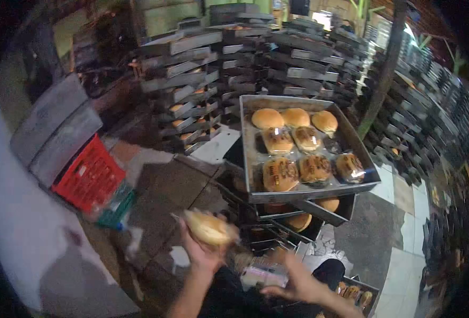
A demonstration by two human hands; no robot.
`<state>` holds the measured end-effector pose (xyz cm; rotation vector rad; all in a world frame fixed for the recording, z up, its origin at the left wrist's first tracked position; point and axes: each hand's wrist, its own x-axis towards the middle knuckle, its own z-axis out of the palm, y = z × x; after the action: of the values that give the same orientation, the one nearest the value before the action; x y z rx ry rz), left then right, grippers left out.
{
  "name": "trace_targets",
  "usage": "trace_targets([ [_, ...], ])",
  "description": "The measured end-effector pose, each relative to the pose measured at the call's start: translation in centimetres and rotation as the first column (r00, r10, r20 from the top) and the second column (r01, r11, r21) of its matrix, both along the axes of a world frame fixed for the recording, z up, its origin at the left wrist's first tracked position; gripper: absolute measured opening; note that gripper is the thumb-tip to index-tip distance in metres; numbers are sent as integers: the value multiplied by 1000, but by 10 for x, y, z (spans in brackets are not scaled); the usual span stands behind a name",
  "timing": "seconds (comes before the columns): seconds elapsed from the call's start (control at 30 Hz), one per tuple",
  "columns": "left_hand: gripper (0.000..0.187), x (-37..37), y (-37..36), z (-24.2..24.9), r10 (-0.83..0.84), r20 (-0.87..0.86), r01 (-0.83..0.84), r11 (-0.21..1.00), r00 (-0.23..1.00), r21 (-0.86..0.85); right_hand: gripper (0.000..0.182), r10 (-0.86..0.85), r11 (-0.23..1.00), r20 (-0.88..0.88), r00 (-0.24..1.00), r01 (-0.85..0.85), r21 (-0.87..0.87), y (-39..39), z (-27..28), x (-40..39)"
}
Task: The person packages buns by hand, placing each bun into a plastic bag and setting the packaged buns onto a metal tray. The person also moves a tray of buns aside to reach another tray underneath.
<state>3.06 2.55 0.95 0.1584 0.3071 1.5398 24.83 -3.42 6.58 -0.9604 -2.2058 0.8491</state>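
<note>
My left hand (205, 257) is wrapped round a golden bun (211, 228), blurred by motion; a clear edge beside it may be plastic film. My right hand (301, 281) is at the lower middle, thumb and fingers apart, with nothing visible between them. Just left of it, over my lap, lies a pale bundle (263, 276) that looks like plastic wrappers. Ahead, a metal tray (311, 194) tops a stack. Three bare-looking buns (296, 117) form its back row. Buns in clear printed wrappers (280, 175) fill the nearer rows.
More trays (340, 209) with buns sit crookedly beneath the top one. Another tray (369, 307) of wrapped buns is at the lower right. A red crate (89, 175) stands left by the white wall. Tall tray stacks (181, 85) line the back, near a slanted post (383, 79).
</note>
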Motion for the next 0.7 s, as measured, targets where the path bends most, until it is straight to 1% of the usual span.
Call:
trace_targets([
  [0.03, 72, 20, -22, -7, -153, 58, 160, 978, 986, -135, 71, -198, 956, -200, 960, 234, 176, 8, -5, 0],
  [0.07, 72, 35, -47, 17, -472, 191, 483, 876, 860, -10, 72, -119, 955, -325, 938, 198, 221, 12, -14, -2],
  [0.1, 72, 35, -51, 4, -493, 199, 505, 863, 847, -14, 73, -34, 950, -435, 900, 165, 266, 14, -25, -4],
  [0.13, 66, 33, -55, -18, -363, -65, 350, 923, 930, -158, 71, -250, 958, -468, 848, 285, 4, 6, -46, -7],
  [0.17, 61, 29, -57, -32, -230, -342, 153, 959, 911, -239, 68, -457, 889, -447, 769, 381, -252, -2, -62, -12],
  [0.2, 51, 15, -59, -31, -194, -651, 106, 979, 733, -173, 60, -530, 804, -483, 697, 231, -548, 2, -63, -21],
  [0.23, 41, -3, -61, -28, -117, -880, 86, 992, 461, -87, 54, -536, 758, -398, 745, 217, -615, -1, -64, -30],
  [0.27, 29, -18, -66, -30, -302, -891, 102, 953, 337, -285, 56, -479, 821, -303, 824, 298, -486, -8, -107, -41],
  [0.3, 18, -28, -72, -37, -476, -855, 88, 879, 208, -468, 53, -537, 662, -179, 824, 280, -696, -19, -104, -56],
  [0.33, 24, -35, -82, -56, -304, -948, 42, 953, 91, -301, 46, -549, 642, -167, 819, 285, -712, -30, -162, -69],
  [0.37, 33, -42, -91, -75, -111, -993, 14, 994, -33, -112, 32, -649, 665, -483, 588, 129, -736, -39, -204, -90],
  [0.4, 32, -48, -91, -84, -66, -996, 10, 998, -65, -67, 22, -841, 460, -464, 279, -84, -884, -41, -193, -104],
  [0.43, 30, -52, -91, -93, -27, -995, 6, 1000, -97, -28, 16, -957, 275, -288, -17, -363, -890, -46, -179, -115],
  [0.47, 25, -45, -89, -94, 20, -996, -40, 999, -92, 24, 16, -959, 271, -284, -19, -361, -892, -45, -178, -118],
  [0.5, 25, -47, -87, -93, 15, -996, -42, 999, -87, 18, 14, -870, 415, -336, 361, 168, -894, -44, -176, -118],
  [0.53, 24, -50, -82, -91, 61, -994, 1, 998, -90, 61, 13, -723, 623, -141, 677, 549, -558, -40, -174, -116],
  [0.57, 23, -50, -73, -81, 114, -989, 46, 993, -94, 110, 13, -718, 629, -142, 681, 548, -552, -33, -149, -110],
  [0.6, 22, -49, -71, -50, 152, -988, 48, 987, -15, 151, 13, -600, 792, -216, 770, 535, -295, -24, -105, -100],
  [0.63, 22, -49, -72, -51, 155, -988, 48, 987, -13, 154, 14, -464, 880, -243, 852, 475, -15, -21, -81, -94],
  [0.67, 21, -51, -77, -53, 161, -982, 32, 986, 101, 165, 12, -425, 895, -413, 805, 443, -57, -23, -112, -93],
  [0.7, 20, -52, -79, -53, 169, -963, 19, 984, 212, 177, 12, -429, 892, -417, 801, 449, -56, -24, -108, -95],
])
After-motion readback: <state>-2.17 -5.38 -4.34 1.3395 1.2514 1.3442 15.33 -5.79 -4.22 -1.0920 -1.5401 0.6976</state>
